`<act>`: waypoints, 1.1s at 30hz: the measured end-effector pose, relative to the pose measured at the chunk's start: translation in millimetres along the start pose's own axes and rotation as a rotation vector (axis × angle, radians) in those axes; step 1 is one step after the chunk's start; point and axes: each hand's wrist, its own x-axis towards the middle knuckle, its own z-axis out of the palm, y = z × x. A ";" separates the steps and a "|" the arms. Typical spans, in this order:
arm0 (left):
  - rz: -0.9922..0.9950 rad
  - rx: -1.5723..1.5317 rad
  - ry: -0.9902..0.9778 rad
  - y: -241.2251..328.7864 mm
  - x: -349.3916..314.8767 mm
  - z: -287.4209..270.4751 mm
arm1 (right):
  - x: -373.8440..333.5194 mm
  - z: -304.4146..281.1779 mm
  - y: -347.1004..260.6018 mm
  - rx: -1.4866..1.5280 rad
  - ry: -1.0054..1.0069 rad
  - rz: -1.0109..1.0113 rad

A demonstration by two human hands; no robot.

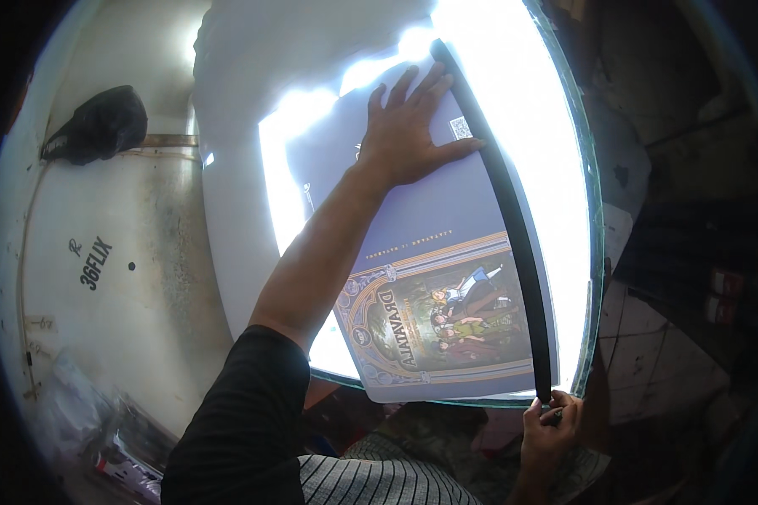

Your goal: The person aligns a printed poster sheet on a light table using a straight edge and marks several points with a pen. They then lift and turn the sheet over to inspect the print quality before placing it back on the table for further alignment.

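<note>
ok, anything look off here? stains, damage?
Yes: the white surface at left carries dark, blotchy stains, odd against its paler areas. No tear or spill shows on the printed sheet, though the brightly lit glass washes out its far edge. The black strip bows, but that may be lens distortion.

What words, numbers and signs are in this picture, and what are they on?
I won't copy them out, but here they are:
Bold black lettering: on the pale board.
Large pale title: on the printed sheet.
Small gold line: same sheet, too small to read.
Square code: same sheet, no readable words.
</note>
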 end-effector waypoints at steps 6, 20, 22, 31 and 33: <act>-0.004 0.001 0.002 -0.1 -0.1 1.8 | 3.2 1.5 -6.6 0.008 0.014 0.002; -0.020 0.027 -0.007 -1.3 -1.7 -2.6 | 2.9 -0.4 -12.5 0.014 -0.018 0.050; -0.018 0.034 -0.009 -0.7 -1.8 -1.9 | 4.0 -2.4 -15.5 0.016 -0.019 0.072; 0.200 0.001 0.211 -22.0 5.6 1.1 | 5.8 -9.0 -14.1 0.013 0.013 -0.122; 0.254 -0.094 0.171 -16.1 6.3 4.7 | 8.0 -1.5 -3.1 -0.015 -0.031 -0.052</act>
